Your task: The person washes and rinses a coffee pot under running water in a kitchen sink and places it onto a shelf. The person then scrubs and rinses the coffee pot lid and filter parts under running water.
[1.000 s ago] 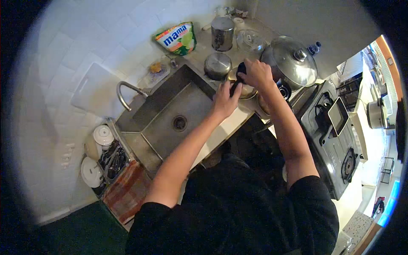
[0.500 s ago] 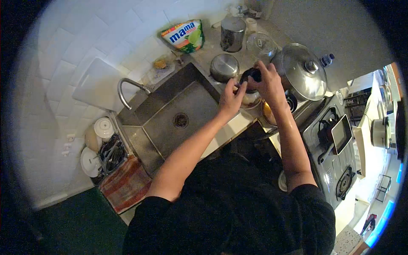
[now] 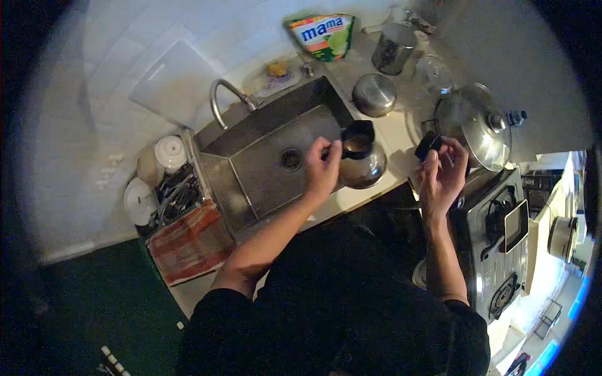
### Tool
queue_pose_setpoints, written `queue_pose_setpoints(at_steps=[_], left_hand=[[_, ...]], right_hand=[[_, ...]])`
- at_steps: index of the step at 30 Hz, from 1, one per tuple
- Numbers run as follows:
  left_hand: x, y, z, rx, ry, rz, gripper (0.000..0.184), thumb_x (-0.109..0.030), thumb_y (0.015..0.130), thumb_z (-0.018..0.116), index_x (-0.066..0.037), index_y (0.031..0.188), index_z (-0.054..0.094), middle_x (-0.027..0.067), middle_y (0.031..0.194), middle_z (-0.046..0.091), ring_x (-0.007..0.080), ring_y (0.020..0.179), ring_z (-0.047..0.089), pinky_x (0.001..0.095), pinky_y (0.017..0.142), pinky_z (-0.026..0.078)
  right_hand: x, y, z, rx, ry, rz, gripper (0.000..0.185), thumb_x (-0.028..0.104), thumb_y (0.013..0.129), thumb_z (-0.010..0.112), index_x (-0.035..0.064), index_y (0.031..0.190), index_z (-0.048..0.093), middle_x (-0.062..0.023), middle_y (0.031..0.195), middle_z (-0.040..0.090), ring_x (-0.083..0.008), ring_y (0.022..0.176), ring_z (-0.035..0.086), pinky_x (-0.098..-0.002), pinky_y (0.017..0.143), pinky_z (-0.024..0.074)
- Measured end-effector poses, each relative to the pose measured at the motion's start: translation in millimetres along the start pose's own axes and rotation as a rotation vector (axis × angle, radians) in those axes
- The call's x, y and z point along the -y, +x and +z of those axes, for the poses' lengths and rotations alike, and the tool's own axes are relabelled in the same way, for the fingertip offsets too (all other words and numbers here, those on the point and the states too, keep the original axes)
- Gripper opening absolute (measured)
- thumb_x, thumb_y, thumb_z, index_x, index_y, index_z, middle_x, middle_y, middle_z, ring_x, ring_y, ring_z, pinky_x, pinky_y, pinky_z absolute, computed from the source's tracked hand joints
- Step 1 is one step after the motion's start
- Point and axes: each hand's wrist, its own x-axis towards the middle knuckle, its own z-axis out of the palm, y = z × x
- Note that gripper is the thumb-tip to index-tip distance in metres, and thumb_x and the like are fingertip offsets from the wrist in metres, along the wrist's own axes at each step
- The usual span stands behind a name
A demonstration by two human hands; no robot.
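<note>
My left hand (image 3: 323, 169) is closed on the black handle side of a round, shiny carafe (image 3: 364, 172) with a black collar. The carafe's top is open and its inside looks brownish; it is over the counter edge by the sink's right side. My right hand (image 3: 444, 175) pinches a small black lid (image 3: 428, 145), apart from the carafe and to its right. Above the carafe an upturned metal bowl or pot (image 3: 374, 95) rests on the counter.
The steel sink (image 3: 269, 135) with its curved faucet (image 3: 219, 100) lies left. A large pan with a glass lid (image 3: 480, 128) stands right, before the gas stove (image 3: 495, 250). Behind are a detergent pouch (image 3: 323, 36) and metal canister (image 3: 394, 49). A striped cloth (image 3: 191, 244) lies left.
The black lid has come off the carafe and moved right with my right hand. My left hand has the carafe nearer the sink. The view has shifted.
</note>
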Motion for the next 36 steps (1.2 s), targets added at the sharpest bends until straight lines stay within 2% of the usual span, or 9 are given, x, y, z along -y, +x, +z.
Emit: queue_pose_setpoints(at_steps=[8, 11, 18, 21, 27, 30, 32, 34, 36], left_hand=[[27, -10, -137, -0.305, -0.513, -0.55, 0.037, -0.033, 0.092, 0.083, -0.015, 0.088, 0.052, -0.0054, 0.06, 0.041, 0.0079, 0.047, 0.041, 0.0287, 0.042, 0.033], [51, -6, -184, -0.385, -0.672, -0.682, 0.035, -0.032, 0.096, 0.079, -0.018, 0.086, 0.048, -0.0067, 0.06, 0.036, 0.0077, 0.046, 0.035, 0.0288, 0.045, 0.032], [120, -9, -248, -0.445, -1.102, -0.888, 0.043, -0.026, 0.104, 0.063, -0.02, 0.069, 0.038, -0.0056, 0.054, 0.031, 0.0096, 0.044, 0.032, 0.0281, 0.05, 0.034], [153, -7, -248, -0.492, -1.231, -0.938, 0.044, -0.024, 0.105, 0.059, -0.018, 0.067, 0.037, -0.0045, 0.052, 0.034, 0.0108, 0.045, 0.034, 0.0294, 0.051, 0.037], [143, -9, -225, -0.533, -1.447, -0.923, 0.044, -0.019, 0.106, 0.055, -0.018, 0.066, 0.037, -0.0051, 0.053, 0.029, 0.0117, 0.045, 0.032, 0.0308, 0.055, 0.04], [188, -14, -226, -0.335, -1.589, -0.874, 0.043, -0.018, 0.103, 0.059, -0.018, 0.064, 0.041, -0.0046, 0.054, 0.034, 0.0124, 0.046, 0.034, 0.0286, 0.055, 0.039], [208, -23, -222, -0.073, -1.722, -0.764, 0.039, -0.02, 0.1, 0.064, -0.017, 0.065, 0.046, -0.0036, 0.056, 0.041, 0.0136, 0.049, 0.04, 0.0285, 0.057, 0.041], [212, -32, -197, -0.334, -1.07, -0.679, 0.045, -0.03, 0.106, 0.056, -0.017, 0.064, 0.045, -0.0031, 0.054, 0.04, 0.0137, 0.046, 0.037, 0.0293, 0.057, 0.041], [216, -38, -187, -0.486, -1.31, -0.642, 0.049, -0.038, 0.107, 0.053, -0.014, 0.064, 0.047, -0.0015, 0.054, 0.044, 0.0151, 0.045, 0.04, 0.0292, 0.054, 0.042]], right_hand=[[-51, -33, 67, 0.23, -0.124, 0.202, 0.026, 0.017, 0.101, 0.071, 0.0018, 0.12, 0.062, -0.0083, 0.096, 0.069, -0.0137, 0.079, 0.066, -0.0299, 0.067, 0.0543], [-81, -31, 100, 0.307, -0.349, 0.209, 0.035, 0.027, 0.097, 0.074, 0.0026, 0.12, 0.063, -0.0192, 0.098, 0.07, -0.0308, 0.086, 0.069, -0.0423, 0.08, 0.0556], [-173, -37, 169, 0.692, -0.644, -0.042, 0.047, 0.034, 0.09, 0.077, 0.0049, 0.123, 0.061, -0.0329, 0.115, 0.063, -0.051, 0.106, 0.065, -0.055, 0.09, 0.0563], [-201, -43, 194, 0.891, -0.793, -0.022, 0.047, 0.031, 0.086, 0.08, 0.006, 0.122, 0.063, -0.0314, 0.11, 0.065, -0.0486, 0.1, 0.068, -0.0514, 0.088, 0.059], [-307, -67, 220, 1.266, -1.212, -0.213, 0.043, 0.023, 0.097, 0.062, -0.0006, 0.133, 0.061, -0.0281, 0.133, 0.064, -0.0442, 0.12, 0.065, -0.0496, 0.103, 0.0546], [-354, -69, 223, 1.5, -1.329, -0.413, 0.047, 0.024, 0.099, 0.059, -0.002, 0.138, 0.059, -0.0294, 0.138, 0.061, -0.0435, 0.123, 0.064, -0.0484, 0.106, 0.054], [-332, -64, 224, 1.554, -1.298, -0.289, 0.049, 0.027, 0.099, 0.059, -0.0023, 0.139, 0.058, -0.032, 0.14, 0.059, -0.0432, 0.125, 0.064, -0.0483, 0.104, 0.0552], [-327, -63, 222, 1.496, -1.219, -0.216, 0.051, 0.03, 0.1, 0.058, -0.002, 0.139, 0.057, -0.0343, 0.144, 0.055, -0.0424, 0.127, 0.064, -0.0483, 0.102, 0.0566], [-310, -59, 225, 1.482, -1.195, -0.144, 0.05, 0.03, 0.099, 0.06, -0.0021, 0.138, 0.058, -0.0345, 0.146, 0.053, -0.0423, 0.127, 0.064, -0.0478, 0.101, 0.0578]])
